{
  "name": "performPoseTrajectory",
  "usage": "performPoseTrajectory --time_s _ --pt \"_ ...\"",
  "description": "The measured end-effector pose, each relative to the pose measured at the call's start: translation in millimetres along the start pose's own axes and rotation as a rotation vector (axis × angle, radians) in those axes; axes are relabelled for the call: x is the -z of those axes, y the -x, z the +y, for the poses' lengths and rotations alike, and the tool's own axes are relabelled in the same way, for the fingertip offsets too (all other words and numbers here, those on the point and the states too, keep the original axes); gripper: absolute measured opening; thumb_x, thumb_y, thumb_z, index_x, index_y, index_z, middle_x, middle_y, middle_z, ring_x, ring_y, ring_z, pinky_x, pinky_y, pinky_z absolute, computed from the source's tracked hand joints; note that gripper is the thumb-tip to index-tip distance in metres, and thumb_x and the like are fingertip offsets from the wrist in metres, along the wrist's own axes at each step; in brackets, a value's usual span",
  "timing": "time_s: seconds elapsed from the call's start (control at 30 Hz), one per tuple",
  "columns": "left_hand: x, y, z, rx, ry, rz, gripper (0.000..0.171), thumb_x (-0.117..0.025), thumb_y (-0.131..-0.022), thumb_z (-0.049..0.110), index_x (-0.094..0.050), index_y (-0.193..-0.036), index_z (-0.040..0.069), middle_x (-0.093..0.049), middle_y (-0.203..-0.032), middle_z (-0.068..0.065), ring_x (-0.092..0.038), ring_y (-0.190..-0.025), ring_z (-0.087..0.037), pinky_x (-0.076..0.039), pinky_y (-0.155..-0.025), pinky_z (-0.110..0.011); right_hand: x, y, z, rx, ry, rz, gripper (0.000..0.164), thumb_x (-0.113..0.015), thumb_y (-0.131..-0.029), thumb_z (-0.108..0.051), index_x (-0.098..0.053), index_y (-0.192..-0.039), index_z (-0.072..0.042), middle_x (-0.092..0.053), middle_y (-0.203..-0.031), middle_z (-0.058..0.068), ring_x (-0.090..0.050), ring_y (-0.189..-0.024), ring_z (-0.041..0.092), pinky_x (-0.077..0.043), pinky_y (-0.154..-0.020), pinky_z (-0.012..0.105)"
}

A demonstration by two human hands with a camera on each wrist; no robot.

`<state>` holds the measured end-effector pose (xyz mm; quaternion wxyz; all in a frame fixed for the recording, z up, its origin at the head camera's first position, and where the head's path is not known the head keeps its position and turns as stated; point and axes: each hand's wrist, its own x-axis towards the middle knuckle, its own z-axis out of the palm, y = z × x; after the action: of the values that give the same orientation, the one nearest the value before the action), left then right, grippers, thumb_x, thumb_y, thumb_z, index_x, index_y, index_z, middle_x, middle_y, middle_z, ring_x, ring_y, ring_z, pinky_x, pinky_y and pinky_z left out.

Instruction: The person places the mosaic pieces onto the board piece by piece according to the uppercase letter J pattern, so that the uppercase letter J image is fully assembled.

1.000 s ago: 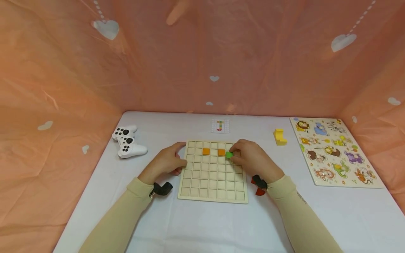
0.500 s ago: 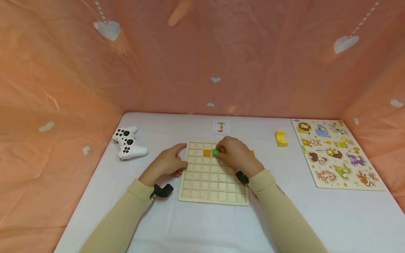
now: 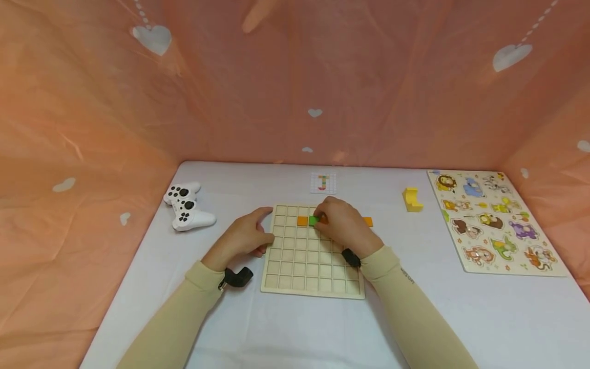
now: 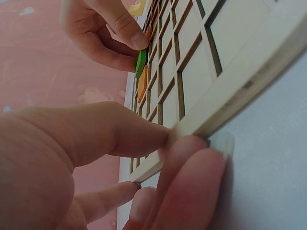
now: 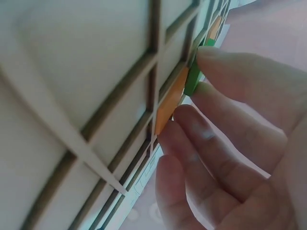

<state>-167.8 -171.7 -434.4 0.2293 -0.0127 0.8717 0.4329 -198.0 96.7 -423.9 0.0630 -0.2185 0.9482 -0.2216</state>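
Over the last second I've watched the right hand (image 3: 343,225) carry its green tile (image 3: 314,221) leftward across the grid board (image 3: 299,283), into the gap between two orange squares.

Working left to right with the board's centre as my clock: at ten o'clock, well apart, a white game controller (image 3: 188,207) lies on the tabletop (image 3: 286,333). Nearer at ten, the left hand (image 3: 241,233) grips the board's left rim, thumb on the frame, other fingers curled against its edge. I judge the board stiff and fairly light; the rim is the place to steady it.

Toward eleven, the left orange tile (image 3: 302,221) sits in the second row. The green one is at twelve, just beside it, pinched narrowly between thumb and index finger; I can't tell whether it is seated. It looks thin, rigid and light, probably smooth enough to slip, so I'd hold it by opposite edges. Beyond, at twelve, lies a pattern card (image 3: 323,183).

On the green tile's other side, my right-wrist feed shows the middle orange tile (image 5: 171,100). At two o'clock, off the board, are a loose orange tile (image 3: 367,222) and, farther out, a notched yellow block (image 3: 412,200); at three, an animal puzzle (image 3: 490,225).
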Motion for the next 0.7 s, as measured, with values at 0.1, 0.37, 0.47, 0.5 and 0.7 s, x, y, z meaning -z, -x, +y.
performPoseTrajectory --time_s 0.1,0.37,0.47,0.5,0.7 --pt "0.3 -0.7 -0.4 0.001 0.014 0.000 0.087 -0.072 -0.090 0.011 -0.036 -0.169 0.022 -0.067 -0.087 -0.011 -0.068 -0.066 -0.019 -0.061 -0.062 -0.029 0.9 0.4 -1.0 0.002 0.007 -0.002 0.020 -0.079 -0.097 -0.018 -0.081 -0.113 -0.007 -0.070 -0.110 0.006 -0.064 -0.090 0.020 -0.058 -0.084 0.039" --pt "0.5 -1.6 -1.1 -0.010 0.017 -0.001 0.087 -0.071 -0.090 0.011 -0.037 -0.169 0.021 -0.067 -0.086 -0.011 -0.069 -0.066 -0.019 -0.062 -0.062 -0.030 0.0 0.5 -1.5 0.004 0.019 -0.001 0.021 -0.080 -0.097 -0.019 -0.082 -0.114 -0.007 -0.070 -0.111 0.006 -0.065 -0.092 0.020 -0.059 -0.086 0.038" --pt "0.6 -0.9 -0.7 -0.009 0.010 -0.002 0.087 -0.072 -0.090 0.011 -0.036 -0.169 0.021 -0.067 -0.086 -0.011 -0.069 -0.065 -0.019 -0.062 -0.062 -0.029 -0.5 0.7 -2.0 0.001 0.022 -0.004 0.021 -0.080 -0.097 -0.020 -0.082 -0.114 -0.007 -0.070 -0.112 0.006 -0.066 -0.094 0.020 -0.060 -0.087 0.039" --pt "0.7 -0.9 -0.5 -0.008 0.008 -0.003 0.087 -0.072 -0.090 0.011 -0.036 -0.169 0.021 -0.067 -0.086 -0.011 -0.069 -0.065 -0.018 -0.061 -0.062 -0.029 -0.6 0.7 -2.1 0.001 0.022 -0.004 0.021 -0.080 -0.097 -0.020 -0.082 -0.114 -0.007 -0.070 -0.112 0.007 -0.066 -0.094 0.020 -0.060 -0.087 0.039" --pt "2.2 -0.1 0.4 -0.009 -0.002 -0.005 0.086 -0.072 -0.092 0.011 -0.036 -0.169 0.021 -0.068 -0.084 -0.011 -0.069 -0.063 -0.018 -0.061 -0.061 -0.029 -1.0 0.7 -2.7 0.006 0.023 -0.003 0.022 -0.081 -0.097 -0.020 -0.082 -0.114 -0.007 -0.070 -0.113 0.007 -0.065 -0.094 0.020 -0.060 -0.088 0.040"
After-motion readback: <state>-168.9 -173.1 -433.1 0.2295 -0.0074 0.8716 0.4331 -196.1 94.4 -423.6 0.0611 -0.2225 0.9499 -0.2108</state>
